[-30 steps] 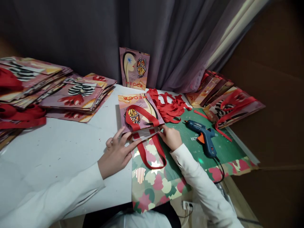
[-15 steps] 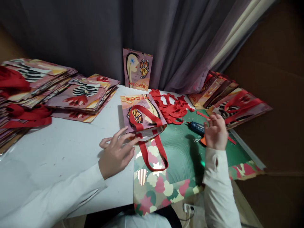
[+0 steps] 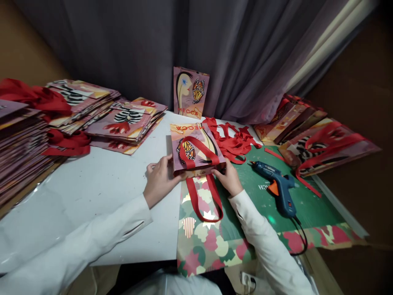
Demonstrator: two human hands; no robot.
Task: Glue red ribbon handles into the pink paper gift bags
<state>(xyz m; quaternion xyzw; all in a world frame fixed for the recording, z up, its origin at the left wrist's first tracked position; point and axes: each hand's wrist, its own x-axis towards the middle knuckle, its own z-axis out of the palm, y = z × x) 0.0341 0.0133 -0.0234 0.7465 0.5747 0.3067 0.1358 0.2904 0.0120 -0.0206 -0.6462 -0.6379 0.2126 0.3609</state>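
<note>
A printed paper gift bag [image 3: 196, 141] with a butterfly and face design lies on its side before me, its mouth towards my body. One red ribbon handle [image 3: 201, 144] lies over its upper face, while a second red ribbon handle [image 3: 219, 205] loops down towards the table's front. My left hand [image 3: 161, 178] grips the bag's left side by the mouth, thumb at the edge. On the opposite side my right hand [image 3: 229, 176] holds the right corner of the mouth. A blue hot glue gun [image 3: 278, 186] with an orange trigger rests on the green cutting mat [image 3: 254, 213], right of my right hand.
Flat bags [image 3: 27, 147] are piled at the left with red ribbons [image 3: 69, 141]. One bag [image 3: 190, 93] stands against the curtain. Loose red ribbons [image 3: 233, 141] heap behind the mat. More handled bags [image 3: 331, 141] lean at the right. The glue gun's cord [image 3: 302, 235] hangs over the front edge.
My right hand has moved left from above the glue gun to the bag's right side. My left hand has closed on the bag's left side. The view has shifted slightly left.
</note>
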